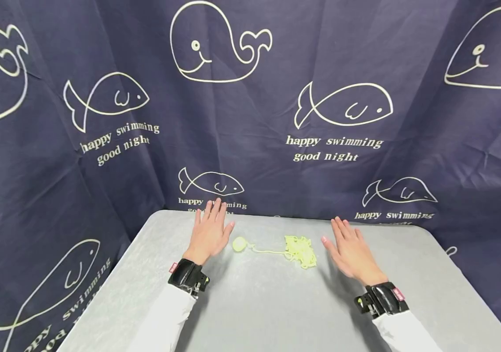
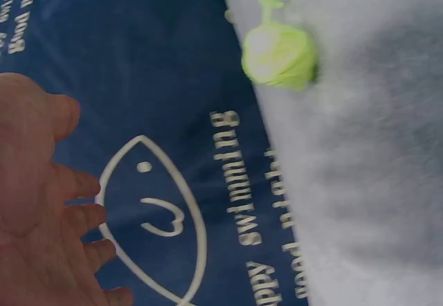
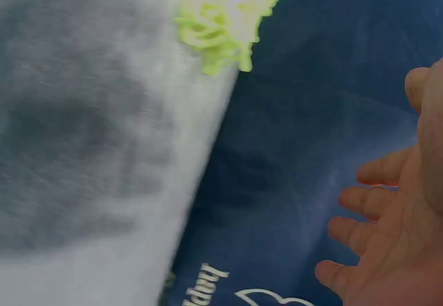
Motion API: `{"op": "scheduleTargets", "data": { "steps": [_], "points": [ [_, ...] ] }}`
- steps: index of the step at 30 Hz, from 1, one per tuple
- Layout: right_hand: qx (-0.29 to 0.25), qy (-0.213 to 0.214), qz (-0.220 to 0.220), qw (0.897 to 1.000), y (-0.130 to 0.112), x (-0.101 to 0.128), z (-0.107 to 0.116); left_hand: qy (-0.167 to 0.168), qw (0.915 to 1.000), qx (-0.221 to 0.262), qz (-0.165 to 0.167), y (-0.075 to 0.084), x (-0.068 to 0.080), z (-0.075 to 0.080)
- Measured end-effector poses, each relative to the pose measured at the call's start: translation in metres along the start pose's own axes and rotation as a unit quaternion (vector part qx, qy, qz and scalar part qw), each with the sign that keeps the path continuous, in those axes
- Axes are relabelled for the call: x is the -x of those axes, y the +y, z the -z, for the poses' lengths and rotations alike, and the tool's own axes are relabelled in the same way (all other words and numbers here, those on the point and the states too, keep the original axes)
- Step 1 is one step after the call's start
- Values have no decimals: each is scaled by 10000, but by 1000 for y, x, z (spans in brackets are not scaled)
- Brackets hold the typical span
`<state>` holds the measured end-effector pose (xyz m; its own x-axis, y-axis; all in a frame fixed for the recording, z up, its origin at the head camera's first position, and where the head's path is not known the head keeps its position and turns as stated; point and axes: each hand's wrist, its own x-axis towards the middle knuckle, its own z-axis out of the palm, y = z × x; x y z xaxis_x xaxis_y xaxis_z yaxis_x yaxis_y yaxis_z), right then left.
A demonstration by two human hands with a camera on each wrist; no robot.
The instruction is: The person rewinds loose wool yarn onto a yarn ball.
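A small yellow-green ball of yarn (image 1: pixel 239 244) lies near the back of the table. One strand runs right from it to a loose, tangled heap of the same yarn (image 1: pixel 300 252). My left hand (image 1: pixel 208 235) is held over the table just left of the ball, fingers straight and nothing in it. On the other side, my right hand (image 1: pixel 352 252) hovers to the right of the heap, its fingers extended too. The left wrist view shows the wound ball (image 2: pixel 279 55) apart from the fingers; in the right wrist view the tangled heap (image 3: pixel 227 19) is likewise untouched.
The pale grey table (image 1: pixel 272 313) has rounded back corners. Behind it and along the left hangs a dark blue curtain (image 1: pixel 259 127) printed with white fish, whales and lettering. Black camera straps (image 1: pixel 187 275) sit on both wrists, below them white sleeves (image 1: pixel 162 318).
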<state>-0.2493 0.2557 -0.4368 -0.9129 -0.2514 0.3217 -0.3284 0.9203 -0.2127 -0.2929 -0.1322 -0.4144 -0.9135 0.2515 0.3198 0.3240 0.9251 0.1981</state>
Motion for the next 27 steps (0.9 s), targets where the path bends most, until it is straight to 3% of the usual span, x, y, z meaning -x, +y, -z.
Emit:
{"op": "scheduleTargets", "data": {
  "steps": [8,12,16,21,27],
  "points": [
    [-133,-203,-128,9996,0,4,-30,-362,9991,178,129,-1,4,-31],
    [-186,-35,-158,9997,-9,-3,-45,-450,9984,269,226,4,3,-43],
    [-143,253,-85,9995,-30,-14,-61,-627,9971,289,329,11,-1,-52],
    [-270,475,344,9979,-65,-38,-77,-755,9961,287,357,18,-5,-59],
    [-798,-8,511,9955,-105,-67,-95,-915,9936,502,421,18,-6,-70]
  ]
}}
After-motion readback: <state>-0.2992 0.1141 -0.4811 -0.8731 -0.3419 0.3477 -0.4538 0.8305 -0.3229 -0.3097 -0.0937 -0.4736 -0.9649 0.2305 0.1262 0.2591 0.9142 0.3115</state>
